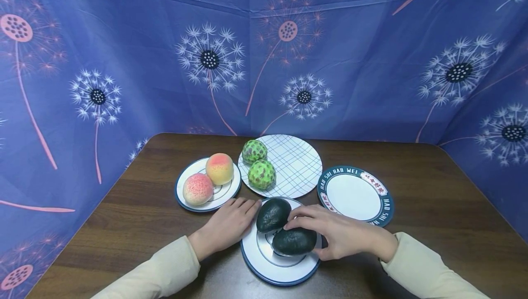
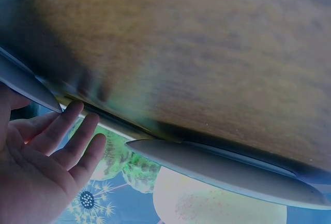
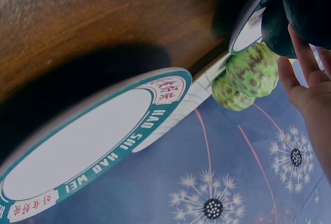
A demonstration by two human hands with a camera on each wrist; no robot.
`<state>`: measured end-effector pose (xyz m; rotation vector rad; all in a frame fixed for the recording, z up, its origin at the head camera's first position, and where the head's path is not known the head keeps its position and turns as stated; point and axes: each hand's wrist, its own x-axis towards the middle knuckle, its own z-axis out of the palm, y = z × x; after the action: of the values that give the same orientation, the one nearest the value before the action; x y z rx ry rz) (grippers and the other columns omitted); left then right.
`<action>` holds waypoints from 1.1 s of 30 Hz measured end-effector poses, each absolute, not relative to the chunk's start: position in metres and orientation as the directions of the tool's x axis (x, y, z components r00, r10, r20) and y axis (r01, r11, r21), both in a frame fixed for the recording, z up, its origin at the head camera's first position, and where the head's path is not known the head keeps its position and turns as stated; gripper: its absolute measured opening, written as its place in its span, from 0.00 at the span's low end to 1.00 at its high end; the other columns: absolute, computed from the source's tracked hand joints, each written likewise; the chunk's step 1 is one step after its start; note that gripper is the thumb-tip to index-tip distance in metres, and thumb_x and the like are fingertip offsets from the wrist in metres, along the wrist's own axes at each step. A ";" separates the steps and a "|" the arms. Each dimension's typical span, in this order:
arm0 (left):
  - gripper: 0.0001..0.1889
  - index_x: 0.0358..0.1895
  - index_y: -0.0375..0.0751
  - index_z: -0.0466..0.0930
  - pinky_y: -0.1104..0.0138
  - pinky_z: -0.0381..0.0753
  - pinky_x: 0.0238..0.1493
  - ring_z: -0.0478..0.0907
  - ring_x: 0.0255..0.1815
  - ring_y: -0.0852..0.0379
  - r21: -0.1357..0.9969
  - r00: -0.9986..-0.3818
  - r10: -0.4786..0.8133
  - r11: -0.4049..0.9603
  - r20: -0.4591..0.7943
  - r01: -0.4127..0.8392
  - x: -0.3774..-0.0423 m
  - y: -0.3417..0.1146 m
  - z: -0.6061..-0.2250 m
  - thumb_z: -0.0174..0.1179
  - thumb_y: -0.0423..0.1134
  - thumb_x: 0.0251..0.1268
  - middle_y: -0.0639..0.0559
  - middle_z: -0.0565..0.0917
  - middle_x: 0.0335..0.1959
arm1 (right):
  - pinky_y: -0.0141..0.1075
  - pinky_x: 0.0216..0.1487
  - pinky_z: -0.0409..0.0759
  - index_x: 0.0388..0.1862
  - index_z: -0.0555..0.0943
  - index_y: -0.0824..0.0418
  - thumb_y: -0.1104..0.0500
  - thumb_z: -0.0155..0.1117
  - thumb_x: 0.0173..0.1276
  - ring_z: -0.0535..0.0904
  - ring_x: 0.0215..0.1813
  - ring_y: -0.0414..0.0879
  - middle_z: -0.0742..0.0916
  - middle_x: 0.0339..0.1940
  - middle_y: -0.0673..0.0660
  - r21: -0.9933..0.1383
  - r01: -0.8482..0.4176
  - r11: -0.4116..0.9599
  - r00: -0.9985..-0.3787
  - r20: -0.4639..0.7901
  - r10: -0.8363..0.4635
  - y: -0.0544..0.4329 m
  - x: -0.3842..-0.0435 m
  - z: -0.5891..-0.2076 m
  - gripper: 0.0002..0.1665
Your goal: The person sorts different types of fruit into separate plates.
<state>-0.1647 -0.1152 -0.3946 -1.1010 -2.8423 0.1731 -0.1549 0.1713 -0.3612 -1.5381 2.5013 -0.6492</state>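
Observation:
Two dark green avocados lie on a white plate with blue rim lines (image 1: 272, 275) near the front of the table. My right hand (image 1: 342, 235) grips the nearer avocado (image 1: 294, 242), its thumb on the near right side and fingers over the top. The farther avocado (image 1: 273, 215) lies just beyond, close to those fingertips. My left hand (image 1: 228, 225) rests at the plate's left rim with its fingers fairly straight. In the left wrist view, the left hand (image 2: 49, 154) has its fingers spread by the plate's edge; whether it presses the rim is hard to tell.
Two peaches (image 1: 220, 168) sit on a small blue-rimmed plate (image 1: 227, 198) at the left. Behind, two green spotted round fruits (image 1: 261, 174) rest on a white checked plate (image 1: 293, 166). A green-rimmed lettered plate (image 1: 354, 193) stands right. A blue dandelion cloth (image 1: 350, 60) hangs behind the table.

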 end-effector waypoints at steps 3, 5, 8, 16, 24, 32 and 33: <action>0.27 0.66 0.46 0.63 0.60 0.75 0.54 0.73 0.57 0.55 -0.138 -0.738 0.674 0.735 0.041 0.664 -0.165 -0.115 -0.395 0.49 0.50 0.66 0.51 0.74 0.59 | 0.49 0.57 0.73 0.62 0.65 0.39 0.56 0.71 0.49 0.66 0.62 0.44 0.71 0.61 0.45 -0.428 -0.824 0.372 -0.459 0.117 -0.881 0.170 -0.155 -0.363 0.41; 0.27 0.66 0.46 0.62 0.60 0.75 0.54 0.73 0.57 0.55 -0.138 -0.738 0.674 0.735 0.041 0.663 -0.165 -0.115 -0.395 0.49 0.50 0.66 0.51 0.74 0.59 | 0.48 0.57 0.74 0.61 0.65 0.39 0.56 0.71 0.49 0.66 0.62 0.44 0.71 0.61 0.45 -0.421 -0.833 0.360 -0.448 0.131 -0.884 0.170 -0.155 -0.365 0.41; 0.27 0.66 0.46 0.62 0.60 0.75 0.54 0.73 0.57 0.55 -0.142 -0.737 0.674 0.734 0.042 0.664 -0.165 -0.115 -0.396 0.49 0.50 0.66 0.51 0.74 0.59 | 0.48 0.57 0.74 0.61 0.66 0.40 0.57 0.71 0.49 0.66 0.62 0.44 0.71 0.61 0.45 -0.418 -0.839 0.349 -0.439 0.140 -0.887 0.170 -0.156 -0.366 0.40; 0.27 0.66 0.46 0.62 0.60 0.75 0.54 0.73 0.57 0.55 -0.145 -0.734 0.677 0.732 0.046 0.666 -0.165 -0.116 -0.396 0.50 0.50 0.65 0.50 0.74 0.59 | 0.47 0.58 0.72 0.61 0.66 0.41 0.55 0.71 0.50 0.67 0.63 0.42 0.73 0.61 0.44 -0.405 -0.847 0.345 -0.436 0.155 -0.886 0.171 -0.158 -0.365 0.39; 0.26 0.66 0.45 0.63 0.60 0.75 0.54 0.73 0.56 0.55 -0.159 -0.731 0.680 0.729 0.058 0.666 -0.166 -0.115 -0.396 0.48 0.50 0.66 0.50 0.75 0.58 | 0.47 0.58 0.72 0.62 0.67 0.43 0.56 0.71 0.49 0.68 0.63 0.42 0.74 0.61 0.45 -0.409 -0.842 0.351 -0.446 0.163 -0.880 0.171 -0.158 -0.363 0.40; 0.25 0.65 0.45 0.63 0.59 0.75 0.55 0.73 0.57 0.54 -0.157 -0.735 0.676 0.732 0.052 0.663 -0.166 -0.114 -0.396 0.46 0.49 0.68 0.51 0.75 0.58 | 0.48 0.58 0.71 0.62 0.66 0.43 0.57 0.71 0.49 0.68 0.62 0.44 0.74 0.62 0.44 -0.434 -0.817 0.379 -0.476 0.138 -0.868 0.173 -0.158 -0.363 0.41; 0.25 0.65 0.45 0.63 0.59 0.75 0.55 0.73 0.57 0.54 -0.156 -0.734 0.677 0.732 0.051 0.663 -0.166 -0.114 -0.396 0.46 0.49 0.68 0.51 0.75 0.58 | 0.49 0.59 0.71 0.63 0.66 0.42 0.57 0.71 0.49 0.68 0.63 0.44 0.74 0.62 0.44 -0.436 -0.813 0.385 -0.482 0.133 -0.866 0.173 -0.158 -0.363 0.41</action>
<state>-0.1662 -0.1141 -0.3955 -1.0966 -2.8254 0.1932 -0.1580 0.1734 -0.3627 -1.5327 2.5159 -0.6884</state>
